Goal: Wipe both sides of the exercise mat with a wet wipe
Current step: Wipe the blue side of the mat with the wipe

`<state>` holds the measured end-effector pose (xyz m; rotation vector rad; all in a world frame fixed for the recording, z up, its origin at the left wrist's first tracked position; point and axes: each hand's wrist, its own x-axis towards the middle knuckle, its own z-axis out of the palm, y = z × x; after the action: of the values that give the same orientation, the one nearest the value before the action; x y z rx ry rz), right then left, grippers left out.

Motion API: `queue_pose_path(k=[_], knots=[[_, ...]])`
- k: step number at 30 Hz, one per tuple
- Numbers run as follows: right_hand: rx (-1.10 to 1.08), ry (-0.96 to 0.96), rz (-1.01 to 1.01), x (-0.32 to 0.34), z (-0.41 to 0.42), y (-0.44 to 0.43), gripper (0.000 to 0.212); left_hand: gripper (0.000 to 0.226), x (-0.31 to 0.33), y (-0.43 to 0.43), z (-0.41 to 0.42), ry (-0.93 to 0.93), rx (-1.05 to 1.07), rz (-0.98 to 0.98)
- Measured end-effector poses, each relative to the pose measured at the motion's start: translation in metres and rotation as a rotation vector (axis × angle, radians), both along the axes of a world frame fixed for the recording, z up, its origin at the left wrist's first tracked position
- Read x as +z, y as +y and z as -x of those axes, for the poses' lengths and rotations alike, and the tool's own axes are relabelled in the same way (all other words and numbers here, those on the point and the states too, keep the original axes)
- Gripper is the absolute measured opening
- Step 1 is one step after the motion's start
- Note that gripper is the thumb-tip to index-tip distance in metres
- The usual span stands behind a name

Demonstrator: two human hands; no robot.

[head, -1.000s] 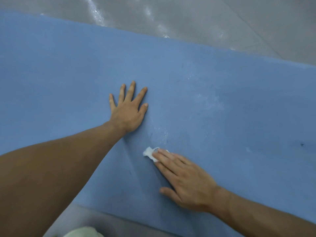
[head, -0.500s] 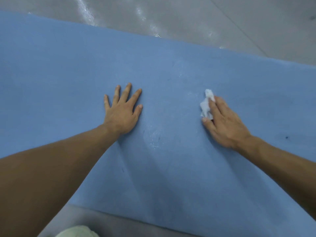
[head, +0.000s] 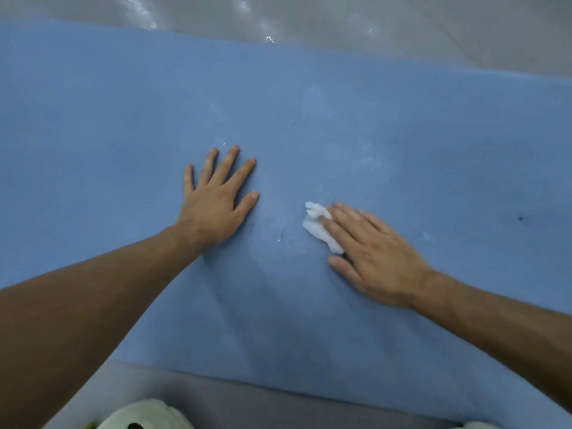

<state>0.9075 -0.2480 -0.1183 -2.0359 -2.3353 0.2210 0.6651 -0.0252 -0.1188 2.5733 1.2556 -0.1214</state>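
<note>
A blue exercise mat (head: 309, 103) lies flat across the whole view on a grey floor. My left hand (head: 216, 202) rests flat on the mat near its middle, fingers spread and straight. To its right, my right hand (head: 371, 255) presses a crumpled white wet wipe (head: 318, 227) against the mat with straight fingers; part of the wipe sticks out past the fingertips, the rest is hidden under them. Faint whitish smears show on the mat around and beyond the wipe.
Grey glossy floor (head: 340, 17) runs beyond the mat's far edge and along its near edge (head: 247, 397). A pale white-green object (head: 145, 416) sits at the bottom edge of the view. A small dark mark (head: 521, 217) lies on the mat at the right.
My right hand with the wipe swept out to the right and away, then came back toward me and nearer the left hand. The left hand stayed pressed in place.
</note>
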Motion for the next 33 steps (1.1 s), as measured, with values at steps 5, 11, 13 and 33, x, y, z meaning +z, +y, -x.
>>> queue_pose_path(k=[5, 11, 13, 33], knots=[[-0.326, 0.001, 0.036, 0.005, -0.066, 0.021, 0.076, 0.066, 0.000, -0.002, 0.000, 0.007, 0.003, -0.005], [-0.087, 0.104, 0.155, 0.006, -0.019, -0.009, 0.083, 0.072, -0.001, -0.004, 0.000, 0.004, -0.001, -0.021], [0.105, 0.106, 0.143, 0.006, 0.013, -0.032, 0.080, 0.068, -0.003, -0.004, 0.000, 0.007, -0.001, -0.029], [-0.522, 0.181, 0.026, 0.000, -0.080, 0.082, 0.087, 0.070, 0.001, 0.001, 0.004, 0.038, -0.034, 0.031]])
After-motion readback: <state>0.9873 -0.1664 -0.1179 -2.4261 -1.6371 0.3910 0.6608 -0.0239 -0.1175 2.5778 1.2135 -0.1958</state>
